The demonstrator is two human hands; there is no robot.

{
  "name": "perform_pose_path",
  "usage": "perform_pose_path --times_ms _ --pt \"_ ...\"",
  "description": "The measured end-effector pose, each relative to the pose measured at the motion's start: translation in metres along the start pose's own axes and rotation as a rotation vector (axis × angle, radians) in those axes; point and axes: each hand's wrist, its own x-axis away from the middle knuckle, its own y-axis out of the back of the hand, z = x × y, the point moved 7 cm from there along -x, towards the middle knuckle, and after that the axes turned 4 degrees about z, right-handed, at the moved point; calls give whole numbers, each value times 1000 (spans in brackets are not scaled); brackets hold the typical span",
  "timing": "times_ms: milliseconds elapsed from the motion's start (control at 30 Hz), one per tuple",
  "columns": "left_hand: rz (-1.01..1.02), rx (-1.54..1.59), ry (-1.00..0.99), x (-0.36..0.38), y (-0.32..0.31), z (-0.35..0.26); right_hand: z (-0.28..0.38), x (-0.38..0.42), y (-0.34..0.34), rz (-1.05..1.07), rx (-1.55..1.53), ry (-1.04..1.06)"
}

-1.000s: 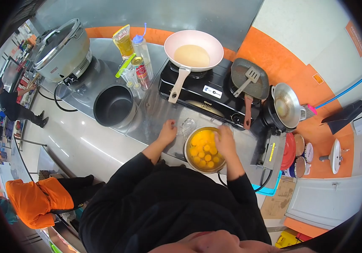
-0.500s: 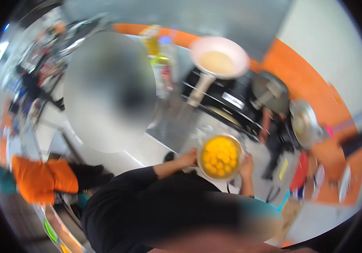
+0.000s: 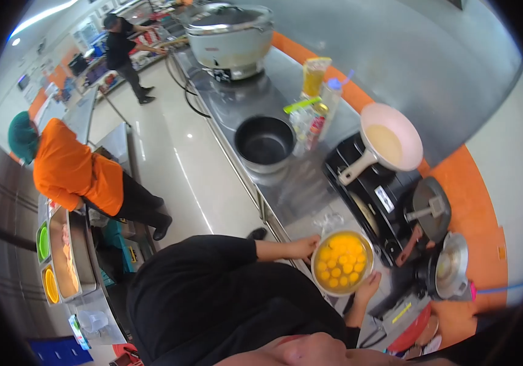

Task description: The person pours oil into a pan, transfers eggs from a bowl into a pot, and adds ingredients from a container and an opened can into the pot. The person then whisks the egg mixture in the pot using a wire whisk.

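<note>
A round bowl (image 3: 319, 283) holds several raw egg yolks (image 3: 342, 259) in clear egg white. My left hand (image 3: 303, 247) grips its left rim, and my right hand (image 3: 368, 288) grips the lower right side. The bowl is held level in front of my body, near the front edge of the stove (image 3: 359, 198). Crumpled clear plastic (image 3: 330, 222) lies just beyond the bowl, close to my left hand.
On the stove are a pink-white frying pan (image 3: 411, 143) and a dark square pan (image 3: 435, 204). A black pot (image 3: 264, 143), bottles (image 3: 333, 97) and a large rice cooker (image 3: 231, 39) stand along the steel counter. A person in orange (image 3: 78, 165) works at the left; another person (image 3: 124, 55) stands farther back.
The view has swung left and sharpened, so the bowl and stove appear farther right and lower. Both hands keep hold of the bowl. The black pot and rice cooker now show clearly.
</note>
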Motion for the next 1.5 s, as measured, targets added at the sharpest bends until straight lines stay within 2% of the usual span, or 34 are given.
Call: perform_pose_path --times_ms 133,300,400,467,800,967,1200,1500 --pt "-25 -55 -22 13 -1 -32 32 -3 17 -52 -31 51" --pt "12 -11 -25 36 -7 -76 66 -6 38 -64 -89 -20" --pt "7 -8 -95 49 -10 -107 89 -10 51 -62 -90 -85" --pt "0 -14 -101 53 -10 -123 103 -15 58 -58 -114 -18" --pt "17 30 -206 88 -4 -201 189 -42 87 2 -291 38" --pt "-53 39 -251 110 17 -223 226 -50 70 91 -433 -6" --pt "-216 11 -285 146 66 -229 261 -62 15 152 -373 111" --pt "-309 12 -263 187 142 -229 314 -67 -72 243 -350 120"
